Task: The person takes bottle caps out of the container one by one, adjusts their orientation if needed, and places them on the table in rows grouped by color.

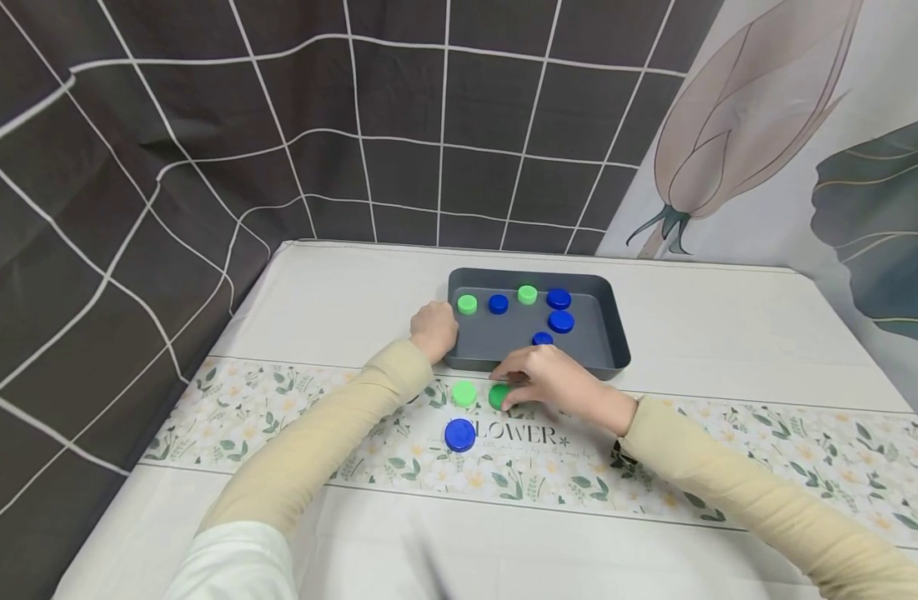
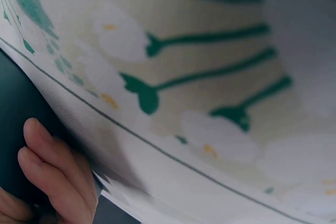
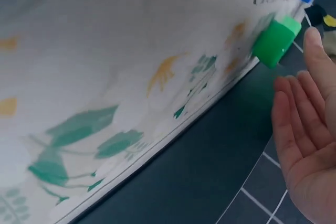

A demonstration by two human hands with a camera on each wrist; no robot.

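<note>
At the left wall of a dark grey tray (image 1: 534,362) is my left hand (image 1: 433,331), gripping its edge with curled fingers. In the left wrist view those fingers (image 2: 58,171) lie against the dark tray wall. My right hand (image 1: 552,382) reaches in front of the tray, thumb and fingers spread about a dark green round cap (image 1: 498,397). The right wrist view shows that green cap (image 3: 274,43) just beyond the fingertips, with a gap visible. Left of it on the cloth lie a light green cap (image 1: 464,393) and, nearer, a blue cap (image 1: 459,435).
Inside the tray are two light green caps, one at its left (image 1: 467,304), and several blue caps, one partly behind the right hand (image 1: 543,338). A flower-printed strip (image 1: 293,400) crosses the white tablecloth (image 1: 338,292). A dark gridded curtain (image 1: 398,100) hangs behind.
</note>
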